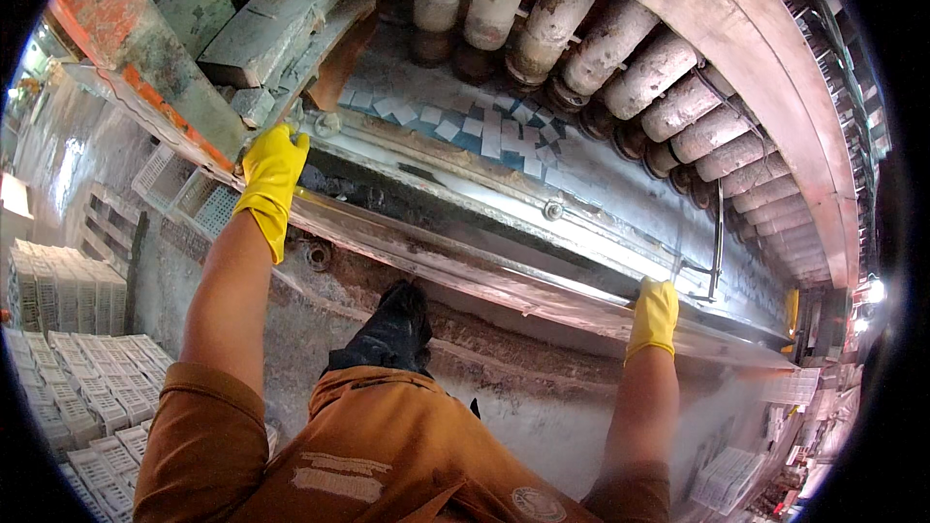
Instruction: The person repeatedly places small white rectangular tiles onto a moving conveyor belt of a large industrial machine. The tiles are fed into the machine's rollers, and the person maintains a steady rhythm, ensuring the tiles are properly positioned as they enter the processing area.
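Two hands in yellow gloves reach forward to the long front rim point(455, 263) of a machine, which slants from the left-centre of the frame down toward the lower right. The left hand point(273, 174) is at the rim's upper-left end, near the foot of a worn orange-and-grey panel point(126, 39); its grip is curled downward, though whether it closes around the edge cannot be told. The right hand point(655, 315), right of the frame's centre, bends over the same rim with its fingers folded (their tips are hidden, so how firm that grip is cannot be told either). Beyond the rim, in the upper middle, pale rectangular pieces point(491, 133) lie scattered, some overlapping, on a wet blue-grey bed point(668, 218). A row of thick, dirty cylinders point(557, 24) stands over its far side, below a curved, pinkish beam point(736, 19). A bent metal rod point(719, 242) rises just beyond the right hand. Grey blocks point(281, 24) rest in the upper left. White crates point(73, 286) are stacked at the left edge of the frame, and the person's brown-orange clothing point(407, 436) fills the lower middle.
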### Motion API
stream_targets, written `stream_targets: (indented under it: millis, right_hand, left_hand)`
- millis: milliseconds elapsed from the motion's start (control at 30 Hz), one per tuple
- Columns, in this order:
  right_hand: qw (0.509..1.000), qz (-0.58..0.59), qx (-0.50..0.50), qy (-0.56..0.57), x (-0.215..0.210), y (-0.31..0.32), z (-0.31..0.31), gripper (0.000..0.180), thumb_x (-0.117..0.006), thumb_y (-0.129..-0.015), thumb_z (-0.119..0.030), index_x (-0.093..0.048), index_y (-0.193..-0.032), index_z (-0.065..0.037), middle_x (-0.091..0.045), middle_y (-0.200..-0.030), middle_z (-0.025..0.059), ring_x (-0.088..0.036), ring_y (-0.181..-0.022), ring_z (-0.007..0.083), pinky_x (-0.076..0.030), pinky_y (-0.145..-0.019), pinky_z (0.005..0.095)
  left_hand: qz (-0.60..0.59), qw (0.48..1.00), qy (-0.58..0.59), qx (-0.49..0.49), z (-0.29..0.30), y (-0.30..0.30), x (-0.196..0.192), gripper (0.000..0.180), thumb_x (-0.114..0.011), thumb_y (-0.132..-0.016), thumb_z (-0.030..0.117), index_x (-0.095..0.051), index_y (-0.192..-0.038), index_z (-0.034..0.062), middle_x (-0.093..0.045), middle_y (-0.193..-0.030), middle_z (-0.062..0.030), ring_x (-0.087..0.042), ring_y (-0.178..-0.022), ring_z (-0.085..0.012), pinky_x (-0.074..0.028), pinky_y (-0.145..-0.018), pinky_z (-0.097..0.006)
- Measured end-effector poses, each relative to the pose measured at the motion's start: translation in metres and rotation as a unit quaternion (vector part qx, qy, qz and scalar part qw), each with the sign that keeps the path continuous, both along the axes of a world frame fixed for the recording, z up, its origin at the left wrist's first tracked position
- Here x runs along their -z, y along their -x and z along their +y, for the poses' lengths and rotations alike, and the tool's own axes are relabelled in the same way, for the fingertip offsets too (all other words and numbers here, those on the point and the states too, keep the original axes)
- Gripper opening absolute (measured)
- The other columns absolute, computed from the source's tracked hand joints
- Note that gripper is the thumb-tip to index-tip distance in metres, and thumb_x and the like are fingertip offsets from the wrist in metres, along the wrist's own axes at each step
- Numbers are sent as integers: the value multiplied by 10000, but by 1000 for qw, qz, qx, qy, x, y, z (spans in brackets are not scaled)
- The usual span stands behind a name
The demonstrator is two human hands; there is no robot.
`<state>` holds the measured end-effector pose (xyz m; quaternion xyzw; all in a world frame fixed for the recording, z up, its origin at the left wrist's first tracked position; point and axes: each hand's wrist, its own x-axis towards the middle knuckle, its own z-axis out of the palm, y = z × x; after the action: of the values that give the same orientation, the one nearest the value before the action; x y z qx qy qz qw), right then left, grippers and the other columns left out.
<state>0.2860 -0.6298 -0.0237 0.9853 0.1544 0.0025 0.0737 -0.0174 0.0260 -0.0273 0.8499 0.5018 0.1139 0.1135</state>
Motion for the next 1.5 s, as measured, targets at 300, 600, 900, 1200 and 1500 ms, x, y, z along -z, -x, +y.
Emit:
stream_targets:
  millis: [300,600,900,1200,1500]
  right_hand:
    - [977,38,109,-179,-3,2,11,434,-557,-976,-361,-675,-1035,52,-718,-969,275,-727,-955,374,-549,-717,468]
    - [1000,-8,28,-8,-2,-1,7,462,-548,-981,-365,-666,-926,78,-715,-966,291,-716,-935,403,-541,-751,477]
    - [982,5,38,-187,2,5,5,467,-541,-974,-375,-660,-922,74,-719,-884,275,-709,-870,430,-530,-751,488]
    - [989,-5,90,-121,10,-7,4,506,-576,-973,-437,-677,-989,58,-726,-960,278,-703,-937,450,-533,-797,500]
    - [984,31,107,-140,18,-18,-2,504,-571,-951,-407,-686,-1060,71,-702,-1073,315,-668,-1041,472,-512,-861,516]
  left_hand:
    - [-30,998,-58,0,8,-3,14,391,-716,-890,430,-750,-1106,106,-761,-1076,-133,-712,-1019,-355,-550,-865,-453]
    - [-20,998,-53,3,4,-6,9,423,-710,-894,441,-735,-1131,91,-751,-1110,-153,-704,-1040,-369,-547,-883,-453]
    - [-2,1000,-22,3,6,-7,5,434,-679,-907,445,-726,-1173,106,-732,-1177,-163,-682,-1114,-375,-534,-938,-464]
    - [11,1000,3,-3,1,-6,-5,441,-697,-910,434,-719,-1167,76,-734,-1173,-165,-687,-1097,-375,-533,-930,-455]
    - [20,999,-27,-4,-7,-8,-10,437,-628,-936,455,-707,-1180,100,-695,-1251,-186,-644,-1176,-388,-513,-987,-495]
